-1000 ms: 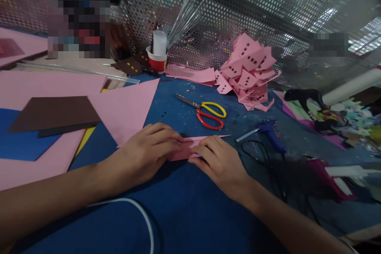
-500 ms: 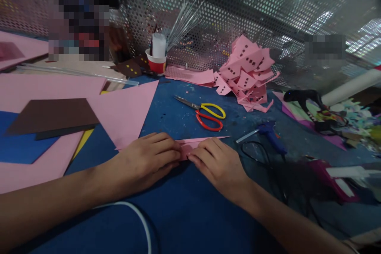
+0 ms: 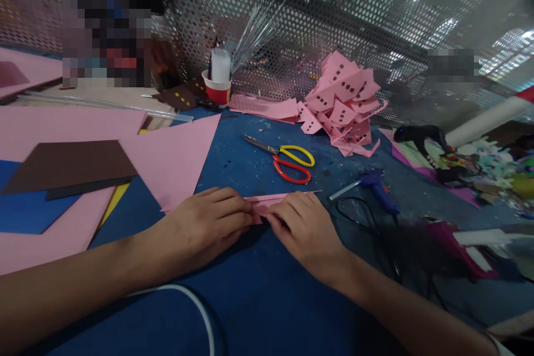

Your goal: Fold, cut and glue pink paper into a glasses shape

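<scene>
A narrow folded pink paper strip lies on the blue table in front of me. My left hand presses its left end with curled fingers. My right hand pinches and presses the strip's right part; a thin pointed tip of the strip sticks out to the right of it. Most of the strip is hidden under both hands.
Yellow-and-red scissors lie just beyond the strip. A large pink triangle sheet and a brown sheet are at left. A heap of cut pink pieces, a red cup, a blue glue gun with black cord, a white cable.
The hands have drawn closer together over the strip, covering more of it. The view has shifted slightly.
</scene>
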The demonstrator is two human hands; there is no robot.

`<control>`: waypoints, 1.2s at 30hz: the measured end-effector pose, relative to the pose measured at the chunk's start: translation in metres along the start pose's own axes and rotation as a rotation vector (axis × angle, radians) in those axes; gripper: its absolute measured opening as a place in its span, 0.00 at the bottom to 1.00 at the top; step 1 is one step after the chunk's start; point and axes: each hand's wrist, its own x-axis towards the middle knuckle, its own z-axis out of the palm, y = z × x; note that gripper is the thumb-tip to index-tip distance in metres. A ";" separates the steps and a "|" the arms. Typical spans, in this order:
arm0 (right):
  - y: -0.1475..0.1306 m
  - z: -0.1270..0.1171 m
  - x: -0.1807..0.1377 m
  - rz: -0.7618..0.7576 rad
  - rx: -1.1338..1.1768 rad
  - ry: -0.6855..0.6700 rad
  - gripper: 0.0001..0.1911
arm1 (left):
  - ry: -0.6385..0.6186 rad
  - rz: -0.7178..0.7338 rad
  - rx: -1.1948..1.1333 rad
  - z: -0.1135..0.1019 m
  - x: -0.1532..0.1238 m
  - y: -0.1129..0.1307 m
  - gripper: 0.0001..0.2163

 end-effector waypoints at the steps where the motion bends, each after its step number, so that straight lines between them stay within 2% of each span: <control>1: 0.000 0.000 0.001 0.019 0.023 0.004 0.12 | -0.001 0.004 0.000 0.000 0.000 0.000 0.11; 9: -0.002 0.002 -0.001 0.064 0.128 0.021 0.08 | 0.030 0.022 -0.001 0.002 0.000 0.000 0.11; 15: -0.001 0.002 0.000 0.222 0.262 -0.025 0.03 | 0.050 0.044 0.010 0.003 0.001 -0.001 0.11; 19: -0.001 0.003 0.001 0.270 0.324 -0.017 0.03 | 0.045 0.046 0.021 0.005 0.000 -0.001 0.10; 36: -0.002 0.003 0.000 0.287 0.330 -0.023 0.04 | 0.044 0.060 0.068 0.002 0.000 0.001 0.11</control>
